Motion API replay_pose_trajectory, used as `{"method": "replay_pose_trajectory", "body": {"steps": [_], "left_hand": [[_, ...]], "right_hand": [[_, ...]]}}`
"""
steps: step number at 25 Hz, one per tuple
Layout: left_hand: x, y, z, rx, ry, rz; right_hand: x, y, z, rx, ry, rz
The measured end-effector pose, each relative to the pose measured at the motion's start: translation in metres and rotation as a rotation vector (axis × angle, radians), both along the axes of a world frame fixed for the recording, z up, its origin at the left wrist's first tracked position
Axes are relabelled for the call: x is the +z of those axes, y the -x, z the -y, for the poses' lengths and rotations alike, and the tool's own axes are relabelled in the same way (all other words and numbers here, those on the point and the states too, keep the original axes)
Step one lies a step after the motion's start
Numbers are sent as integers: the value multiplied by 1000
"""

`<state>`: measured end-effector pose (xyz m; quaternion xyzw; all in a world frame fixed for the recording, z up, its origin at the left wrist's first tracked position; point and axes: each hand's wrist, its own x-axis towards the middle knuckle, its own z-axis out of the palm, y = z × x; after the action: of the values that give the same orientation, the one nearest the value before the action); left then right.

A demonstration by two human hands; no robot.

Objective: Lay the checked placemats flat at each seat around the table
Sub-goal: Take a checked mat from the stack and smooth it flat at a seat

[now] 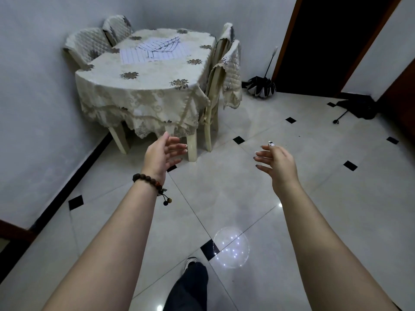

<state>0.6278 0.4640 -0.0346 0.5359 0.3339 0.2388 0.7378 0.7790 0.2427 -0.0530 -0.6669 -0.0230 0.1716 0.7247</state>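
Observation:
White checked placemats [155, 50] lie in a loose pile on the table [143, 86], one spread flat with others crumpled on top. The table wears a cream floral cloth and stands ahead in the corner. My left hand [162, 153], with a bead bracelet at the wrist, is stretched forward over the floor, fingers apart and empty. My right hand [277, 161] reaches forward too, fingers loosely spread, holding nothing. Both hands are well short of the table.
Chairs with quilted covers stand at the table's left [86, 44], back [116, 26] and right [224, 70]. A folded umbrella [261, 86] leans by a dark doorway [325, 41], another dark umbrella [357, 107] lies on the tiled floor. Walls close the left side.

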Motion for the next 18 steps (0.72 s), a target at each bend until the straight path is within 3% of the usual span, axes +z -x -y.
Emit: {"method": "replay_pose_trajectory", "body": {"steps": [18], "left_hand": [[-1,-271,-214,-123,-4,8]], "right_hand": [[8,-255,-197,-144,-42,13]]}}
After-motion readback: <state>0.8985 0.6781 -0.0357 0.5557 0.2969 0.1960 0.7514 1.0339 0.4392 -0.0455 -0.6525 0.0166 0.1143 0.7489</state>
